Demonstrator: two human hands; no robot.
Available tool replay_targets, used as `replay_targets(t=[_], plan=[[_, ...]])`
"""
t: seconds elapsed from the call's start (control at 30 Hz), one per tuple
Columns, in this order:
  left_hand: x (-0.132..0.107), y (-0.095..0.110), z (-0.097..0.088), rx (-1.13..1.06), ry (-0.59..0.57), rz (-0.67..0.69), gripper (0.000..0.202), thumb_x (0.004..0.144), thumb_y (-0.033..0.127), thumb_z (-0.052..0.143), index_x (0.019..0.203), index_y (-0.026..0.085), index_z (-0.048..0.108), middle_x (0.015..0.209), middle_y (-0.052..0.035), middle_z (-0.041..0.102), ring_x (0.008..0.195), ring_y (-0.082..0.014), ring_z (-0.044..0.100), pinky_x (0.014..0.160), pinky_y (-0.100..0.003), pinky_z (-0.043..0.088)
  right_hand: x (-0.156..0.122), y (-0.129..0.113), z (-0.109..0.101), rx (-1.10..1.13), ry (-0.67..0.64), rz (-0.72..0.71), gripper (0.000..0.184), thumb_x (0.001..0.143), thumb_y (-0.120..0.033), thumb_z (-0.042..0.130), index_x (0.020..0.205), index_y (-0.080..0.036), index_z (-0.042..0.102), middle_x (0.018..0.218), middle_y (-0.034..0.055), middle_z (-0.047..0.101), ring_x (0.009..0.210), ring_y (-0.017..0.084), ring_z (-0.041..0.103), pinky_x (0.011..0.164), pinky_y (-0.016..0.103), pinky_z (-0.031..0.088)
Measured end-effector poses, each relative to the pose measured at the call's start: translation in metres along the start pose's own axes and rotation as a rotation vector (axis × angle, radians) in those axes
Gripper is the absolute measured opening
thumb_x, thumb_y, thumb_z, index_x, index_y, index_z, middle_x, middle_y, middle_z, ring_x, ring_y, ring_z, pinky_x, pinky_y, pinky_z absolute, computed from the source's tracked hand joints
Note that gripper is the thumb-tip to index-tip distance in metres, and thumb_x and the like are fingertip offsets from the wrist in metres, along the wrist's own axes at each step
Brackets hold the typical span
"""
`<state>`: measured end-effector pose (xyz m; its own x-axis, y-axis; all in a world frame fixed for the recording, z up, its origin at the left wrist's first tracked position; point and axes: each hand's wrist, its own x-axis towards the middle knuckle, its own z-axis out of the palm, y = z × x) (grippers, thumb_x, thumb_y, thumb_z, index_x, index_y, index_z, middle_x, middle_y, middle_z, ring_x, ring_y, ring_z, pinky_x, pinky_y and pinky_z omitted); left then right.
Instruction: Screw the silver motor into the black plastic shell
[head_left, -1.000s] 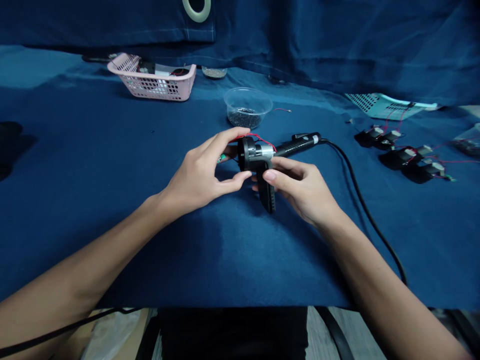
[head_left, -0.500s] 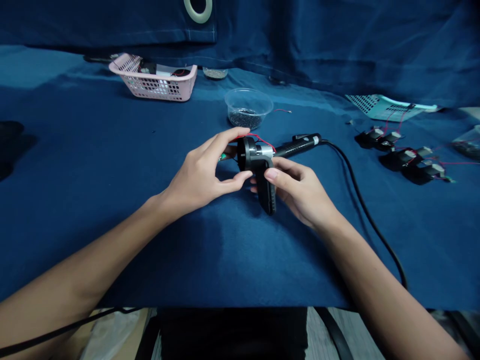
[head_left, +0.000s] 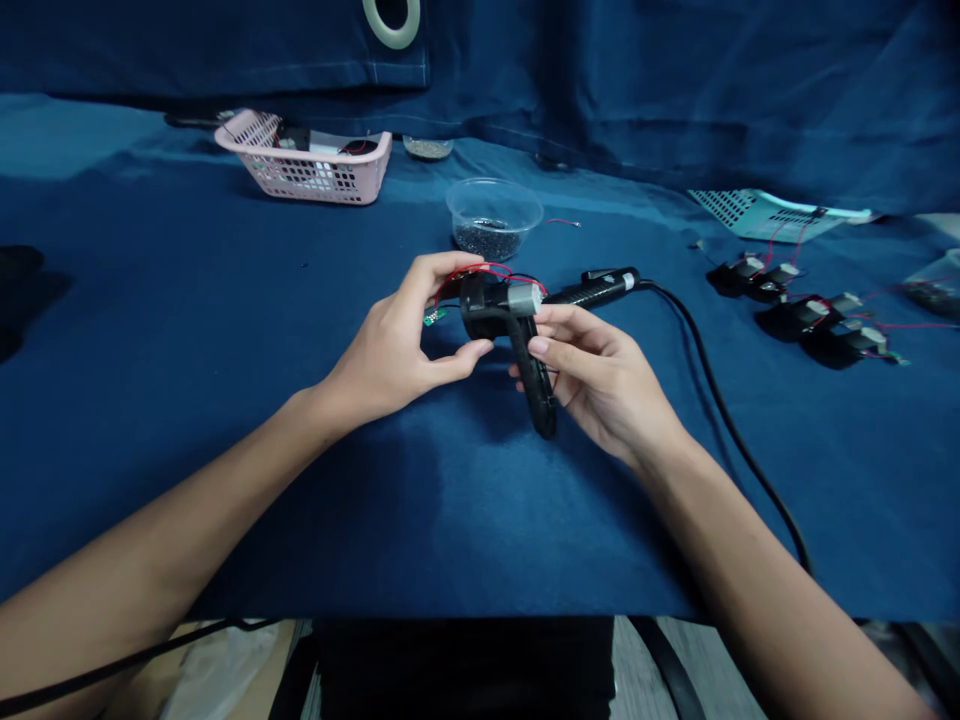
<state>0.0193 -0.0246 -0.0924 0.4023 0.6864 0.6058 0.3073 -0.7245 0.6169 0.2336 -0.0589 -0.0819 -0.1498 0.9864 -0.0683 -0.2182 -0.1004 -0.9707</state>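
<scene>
Both hands hold one small assembly above the blue cloth. It is a black plastic housing (head_left: 534,385) with a silver motor (head_left: 523,297) and red wires (head_left: 491,270) on top. My left hand (head_left: 394,345) pinches the round left end of the housing between thumb and fingers. My right hand (head_left: 600,385) grips the long black handle part from the right, thumb on its side. A small green circuit board (head_left: 433,317) dangles from the wires by my left fingers. Behind the assembly lies a black electric screwdriver (head_left: 592,288) with its cable.
A clear plastic cup (head_left: 493,217) of small dark screws stands just beyond the hands. A pink basket (head_left: 304,158) sits far left. Several finished black motor units (head_left: 810,310) lie at the right, near a pale green tray (head_left: 772,210). The screwdriver's black cable (head_left: 739,430) runs down the right side.
The housing has been tilted and turned in both hands, its round end swinging toward me and the motor now lying more level. My left fingers curled further over the top.
</scene>
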Motion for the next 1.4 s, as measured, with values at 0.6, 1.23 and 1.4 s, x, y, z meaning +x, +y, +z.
replay_targets(t=[0.6, 1.23, 1.4], plan=[[0.000, 0.005, 0.000, 0.020, -0.024, 0.025, 0.064, 0.080, 0.013, 0.067, 0.137, 0.026, 0.041, 0.140, -0.0056, 0.055, 0.129, -0.0232, 0.057, 0.112, -0.039, 0.050, -0.002, 0.001, 0.003, -0.031, 0.028, -0.043, 0.027, 0.074, -0.024, 0.078, 0.098, -0.024, 0.065, 0.095, -0.0007, 0.067, 0.083, 0.012, 0.065, 0.079, 0.025, 0.054], [-0.003, 0.012, 0.001, 0.232, 0.149, 0.289, 0.065, 0.084, 0.027, 0.068, 0.142, 0.026, 0.037, 0.138, -0.0055, 0.055, 0.127, -0.0281, 0.055, 0.106, -0.049, 0.053, -0.003, 0.008, 0.001, -0.193, -0.062, -0.208, 0.025, 0.086, -0.029, 0.071, 0.110, -0.027, 0.068, 0.105, -0.0001, 0.070, 0.099, 0.016, 0.066, 0.092, 0.030, 0.055], [-0.004, 0.013, 0.002, 0.163, 0.166, 0.322, 0.066, 0.084, 0.023, 0.069, 0.142, 0.025, 0.038, 0.140, -0.0065, 0.053, 0.128, -0.0273, 0.055, 0.108, -0.046, 0.050, -0.005, 0.009, 0.002, -0.215, -0.085, -0.259, 0.024, 0.088, -0.029, 0.069, 0.112, -0.027, 0.069, 0.103, -0.0007, 0.071, 0.103, 0.016, 0.067, 0.095, 0.030, 0.054]])
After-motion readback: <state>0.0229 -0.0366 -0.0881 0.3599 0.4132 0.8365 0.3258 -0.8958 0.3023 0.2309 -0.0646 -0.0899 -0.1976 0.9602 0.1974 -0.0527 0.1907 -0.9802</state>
